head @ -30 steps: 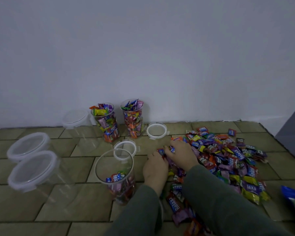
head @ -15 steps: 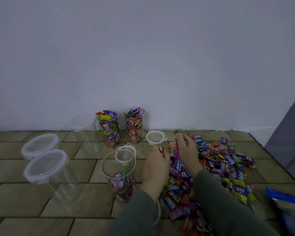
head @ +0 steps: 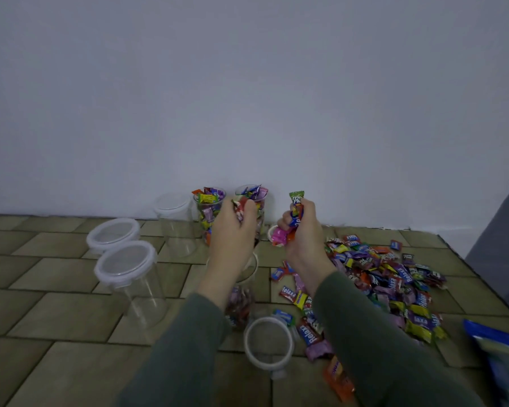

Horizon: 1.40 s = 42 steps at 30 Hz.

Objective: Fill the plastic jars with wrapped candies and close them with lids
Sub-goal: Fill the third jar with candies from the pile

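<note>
Both hands raised over the floor: left hand (head: 235, 227) and right hand (head: 301, 230) each grip candies. Part-filled jar (head: 241, 301) beneath left wrist. Two full jars (head: 207, 212) by wall; candy pile (head: 394, 280) right.

head view, facing forward and down, close over floor (head: 56, 333)
</note>
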Tool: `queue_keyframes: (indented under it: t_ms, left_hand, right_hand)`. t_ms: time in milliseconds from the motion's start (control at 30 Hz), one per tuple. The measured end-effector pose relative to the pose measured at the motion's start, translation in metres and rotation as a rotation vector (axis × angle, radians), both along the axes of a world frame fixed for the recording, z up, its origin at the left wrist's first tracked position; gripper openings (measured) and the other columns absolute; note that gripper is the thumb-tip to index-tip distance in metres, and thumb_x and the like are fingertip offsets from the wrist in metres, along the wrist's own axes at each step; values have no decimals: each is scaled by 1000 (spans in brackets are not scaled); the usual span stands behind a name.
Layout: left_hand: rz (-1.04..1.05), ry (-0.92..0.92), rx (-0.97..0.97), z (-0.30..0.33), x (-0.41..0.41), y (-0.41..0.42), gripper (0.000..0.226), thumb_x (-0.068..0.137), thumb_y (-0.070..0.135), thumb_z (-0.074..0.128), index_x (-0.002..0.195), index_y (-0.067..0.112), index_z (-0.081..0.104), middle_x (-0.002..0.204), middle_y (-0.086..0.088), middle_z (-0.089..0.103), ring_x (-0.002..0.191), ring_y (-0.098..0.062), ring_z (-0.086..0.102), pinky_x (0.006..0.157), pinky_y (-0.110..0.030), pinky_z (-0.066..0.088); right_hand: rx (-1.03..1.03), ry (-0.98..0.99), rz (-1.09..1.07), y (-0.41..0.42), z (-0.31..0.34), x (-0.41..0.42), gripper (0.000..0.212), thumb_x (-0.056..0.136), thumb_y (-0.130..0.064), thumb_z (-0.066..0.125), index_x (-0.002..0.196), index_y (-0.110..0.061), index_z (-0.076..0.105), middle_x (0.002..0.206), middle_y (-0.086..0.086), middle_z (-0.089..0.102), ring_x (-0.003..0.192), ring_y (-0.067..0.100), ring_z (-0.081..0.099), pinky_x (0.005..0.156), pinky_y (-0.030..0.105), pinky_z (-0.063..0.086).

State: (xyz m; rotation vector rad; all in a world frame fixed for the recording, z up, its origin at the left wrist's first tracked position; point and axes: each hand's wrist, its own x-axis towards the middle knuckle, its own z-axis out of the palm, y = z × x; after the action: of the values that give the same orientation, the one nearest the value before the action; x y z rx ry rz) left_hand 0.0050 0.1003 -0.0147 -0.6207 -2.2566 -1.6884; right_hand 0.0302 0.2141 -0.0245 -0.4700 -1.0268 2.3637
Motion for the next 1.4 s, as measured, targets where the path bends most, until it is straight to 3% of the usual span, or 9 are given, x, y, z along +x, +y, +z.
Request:
queue_keyframes:
  t_ms: [200,400,533,700,833,933,1100,1200,1400]
  left_hand:
    - [3,-89,211,-10,-16,-29,12,101,28,47,92,26,53,85,11,60,71,9,55,59,-5,39]
    - [-85,-75,228,-22,-20,-37,10,102,30,46,96,34,53,95,8,65,78,11,59,65,-6,45]
    - [-163,-47,272,-31,-23,-40,8,101,30,46,100,31,54,99,-2,66,92,-11,64,79,-28,52]
    - [-204,-79,248,-45,-25,-46,2,95,26,59,93,25,59,86,2,66,79,-7,63,73,-27,52]
    - [-241,-33,278,-59,-24,-48,14,83,25,71,87,17,60,76,5,62,72,-13,59,68,-28,50]
    - [-252,-10,344,-63,-23,-49,26,78,40,66,92,18,65,82,4,67,77,-14,62,71,-27,51]
    - [-242,-73,522,-76,-14,-46,39,85,40,55,106,9,67,102,-8,70,98,-20,66,82,-26,54]
    - [-211,-188,503,-85,-14,-41,46,93,40,40,112,7,64,104,-8,70,94,-16,68,75,-17,51]
    - [-214,-317,528,-94,-18,-38,54,103,38,26,95,6,69,84,-1,74,78,-13,69,66,-19,52]
  right_hand:
    - [-113,41,-9,-40,5,-9,33,97,-27,43,65,-17,43,47,-4,39,42,10,31,50,24,25]
    - [-76,52,-168,-67,-2,-15,37,99,-26,45,64,-15,45,51,-3,45,48,11,38,51,25,33]
    - [-29,52,-219,-72,-9,-16,36,99,-28,44,66,-17,48,57,-2,46,53,12,40,53,27,35]
    - [1,45,-245,-73,-12,-15,34,100,-27,44,69,-15,50,58,-2,49,55,12,45,55,27,40]
    - [53,16,-249,-72,-16,-16,34,99,-30,45,69,-15,49,60,-1,46,58,13,43,59,29,37]
    - [39,3,-242,-71,-17,-15,33,99,-32,46,70,-16,50,57,-4,48,56,12,44,57,28,39]
    - [59,0,-204,-74,-15,-13,33,100,-31,46,71,-16,50,58,-3,48,54,10,43,54,25,37]
    - [36,15,-132,-72,-12,-11,31,100,-27,46,71,-15,48,56,-3,46,51,9,41,52,23,34]
    - [41,-1,33,-69,-11,-10,20,95,-23,53,84,-7,57,62,4,54,52,12,50,53,24,43]
